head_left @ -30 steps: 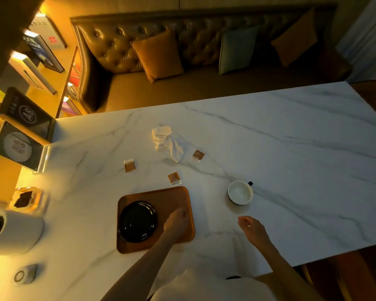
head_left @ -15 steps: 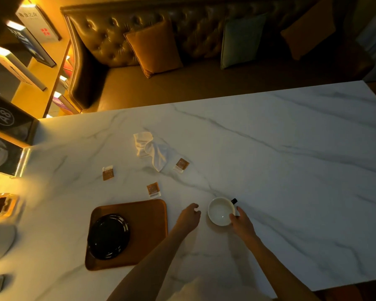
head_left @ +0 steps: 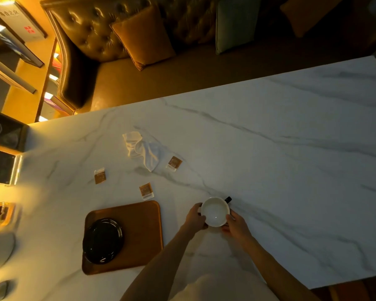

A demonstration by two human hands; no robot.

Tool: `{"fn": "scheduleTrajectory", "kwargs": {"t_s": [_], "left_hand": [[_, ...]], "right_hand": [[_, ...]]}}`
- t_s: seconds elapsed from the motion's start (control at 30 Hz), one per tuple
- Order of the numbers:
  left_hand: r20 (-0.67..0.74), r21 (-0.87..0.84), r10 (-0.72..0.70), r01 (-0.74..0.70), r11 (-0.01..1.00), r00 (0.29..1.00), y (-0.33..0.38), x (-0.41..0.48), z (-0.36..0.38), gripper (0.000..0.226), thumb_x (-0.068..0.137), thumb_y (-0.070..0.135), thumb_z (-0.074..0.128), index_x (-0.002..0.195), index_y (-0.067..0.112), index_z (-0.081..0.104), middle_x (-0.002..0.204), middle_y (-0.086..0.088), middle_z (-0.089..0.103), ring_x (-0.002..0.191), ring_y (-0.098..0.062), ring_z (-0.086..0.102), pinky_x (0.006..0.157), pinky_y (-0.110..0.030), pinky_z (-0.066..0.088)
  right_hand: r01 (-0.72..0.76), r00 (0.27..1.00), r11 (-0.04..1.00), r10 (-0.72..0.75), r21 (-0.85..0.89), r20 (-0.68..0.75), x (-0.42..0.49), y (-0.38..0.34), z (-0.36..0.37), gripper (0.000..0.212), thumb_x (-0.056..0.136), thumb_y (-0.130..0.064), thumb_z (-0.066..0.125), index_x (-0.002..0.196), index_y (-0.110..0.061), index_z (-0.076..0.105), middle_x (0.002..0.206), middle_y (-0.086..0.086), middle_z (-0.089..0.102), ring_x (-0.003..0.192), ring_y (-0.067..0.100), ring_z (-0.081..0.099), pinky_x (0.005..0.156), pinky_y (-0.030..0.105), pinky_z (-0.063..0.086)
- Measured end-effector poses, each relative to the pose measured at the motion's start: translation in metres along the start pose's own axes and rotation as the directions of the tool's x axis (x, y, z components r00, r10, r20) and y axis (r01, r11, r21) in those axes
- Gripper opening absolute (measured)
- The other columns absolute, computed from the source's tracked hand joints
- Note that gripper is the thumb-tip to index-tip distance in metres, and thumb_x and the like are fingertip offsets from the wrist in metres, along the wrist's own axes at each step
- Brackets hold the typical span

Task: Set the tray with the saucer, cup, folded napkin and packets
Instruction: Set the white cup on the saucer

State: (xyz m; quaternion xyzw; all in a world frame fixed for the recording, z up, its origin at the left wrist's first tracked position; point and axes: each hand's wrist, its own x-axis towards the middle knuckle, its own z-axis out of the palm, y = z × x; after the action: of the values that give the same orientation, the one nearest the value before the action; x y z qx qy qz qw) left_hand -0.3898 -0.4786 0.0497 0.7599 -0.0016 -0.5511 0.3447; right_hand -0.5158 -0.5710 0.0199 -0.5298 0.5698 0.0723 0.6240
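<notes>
Round white ceramic cup (head_left: 215, 211) with a dark handle stub at its far-right rim, standing on the white grey-veined marble table (head_left: 291, 170), just right of the rectangular brown wooden tray (head_left: 139, 227) and clear of its edge. Left hand (head_left: 194, 218) curled against the cup's left wall, fingers bent around it and touching. Right hand (head_left: 236, 227) pressed to the cup's near-right side, fingers wrapped on the wall. Cup gripped between both hands; whether lifted off the table or resting, cannot tell.

Glossy round black saucer (head_left: 103, 240) lying on the left half of the tray, right half of the tray bare. Crumpled white cloth napkin (head_left: 142, 149) unfolded on the table, well beyond the tray's far edge. Three small brown-and-white paper packets flat on the marble: nearest packet (head_left: 146, 190) just past the tray's far-right corner, left packet (head_left: 100, 176) farther off beyond the tray's far-left side, far packet (head_left: 174, 163) beside the napkin's right end. Beyond the table's far edge, a tufted brown leather sofa (head_left: 91, 40).
</notes>
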Motion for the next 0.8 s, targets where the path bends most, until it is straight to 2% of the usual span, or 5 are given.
{"fn": "scheduleTrajectory", "kwargs": {"t_s": [0.13, 0.33, 0.47, 0.63, 0.8], "left_hand": [[0.002, -0.105, -0.113, 0.113, 0.988, 0.994, -0.008, -0.013, -0.006, 0.055, 0.082, -0.012, 0.048, 0.131, 0.011, 0.040, 0.129, -0.025, 0.049, 0.110, -0.045, 0.060, 0.086, -0.056, 0.057], [0.031, -0.303, -0.167, 0.169, 0.938, 0.985, -0.051, -0.051, -0.042, 0.045, 0.083, -0.009, 0.050, 0.117, 0.014, 0.031, 0.124, -0.023, 0.046, 0.099, -0.043, 0.065, 0.075, -0.051, 0.061], [0.039, -0.482, -0.165, 0.163, 0.861, 0.985, -0.095, -0.080, -0.082, 0.050, 0.083, -0.011, 0.053, 0.119, 0.014, 0.028, 0.113, -0.013, 0.042, 0.086, -0.032, 0.061, 0.072, -0.047, 0.062], [0.090, -0.652, -0.049, 0.096, 0.752, 0.995, -0.163, -0.121, -0.135, 0.087, 0.069, -0.015, 0.064, 0.133, 0.033, 0.028, 0.129, -0.009, 0.041, 0.113, -0.039, 0.055, 0.085, -0.054, 0.058], [0.074, -0.726, -0.033, 0.077, 0.683, 0.997, -0.226, -0.147, -0.191, 0.082, 0.074, -0.019, 0.059, 0.137, 0.027, 0.032, 0.135, -0.015, 0.039, 0.120, -0.044, 0.053, 0.089, -0.059, 0.055]], "right_hand": [[0.039, 0.999, 0.997, -0.039, -0.068, 0.007, -0.007, 0.003, 0.007, 0.035, 0.096, -0.012, 0.041, 0.127, -0.012, 0.055, 0.109, 0.020, 0.065, 0.097, 0.038, 0.063, 0.084, 0.053, 0.055], [0.188, 0.978, 0.967, -0.169, -0.171, 0.118, -0.042, 0.008, 0.044, 0.035, 0.097, -0.019, 0.041, 0.129, -0.019, 0.055, 0.111, 0.008, 0.064, 0.096, 0.025, 0.063, 0.065, 0.030, 0.057], [0.267, 0.950, 0.939, -0.218, -0.218, 0.223, -0.068, 0.009, 0.092, 0.035, 0.101, -0.026, 0.036, 0.133, -0.023, 0.050, 0.113, 0.004, 0.059, 0.098, 0.022, 0.060, 0.073, 0.031, 0.053], [0.211, 0.930, 0.965, -0.150, -0.154, 0.335, -0.108, 0.015, 0.167, 0.029, 0.100, -0.038, 0.037, 0.125, -0.038, 0.051, 0.122, 0.001, 0.054, 0.108, 0.024, 0.055, 0.076, 0.037, 0.057], [0.201, 0.903, 0.973, -0.137, -0.117, 0.406, -0.151, 0.027, 0.242, 0.032, 0.100, -0.033, 0.039, 0.130, -0.038, 0.048, 0.128, 0.002, 0.050, 0.114, 0.025, 0.053, 0.080, 0.037, 0.059]]}}
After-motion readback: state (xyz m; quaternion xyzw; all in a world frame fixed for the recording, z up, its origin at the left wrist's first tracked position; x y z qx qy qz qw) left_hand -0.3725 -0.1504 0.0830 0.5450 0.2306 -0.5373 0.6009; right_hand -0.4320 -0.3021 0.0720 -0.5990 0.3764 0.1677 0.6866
